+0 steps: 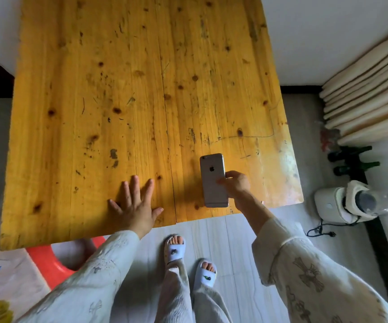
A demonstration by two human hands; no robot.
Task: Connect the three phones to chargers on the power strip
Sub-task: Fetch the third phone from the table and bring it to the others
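The head view looks down on a yellow wooden worktop (123,89) with dark knots and scratches, standing on a pale floor (223,241). At the right, by the white wall, there is a stack of pale folded cushions (370,99), some dark green bottles (353,159) lying on the floor, and a white appliance (337,206) with a black cord. A red stool (53,259) shows under the near left corner of the worktop.

One grey phone (212,180) is on the worktop near the front edge, right of the middle, with its back side up and its long side pointing away from the person. The right hand (234,185) grips the phone at its right edge, the thumb and fingers closed on it. I cannot tell if the phone lies flat or is a little lifted.

The left hand (134,206) rests flat on the worktop with the fingers spread apart, holding nothing, well apart from the phone. Both arms wear pale patterned sleeves. Below, two feet in white slippers (188,259) stand on the floor.
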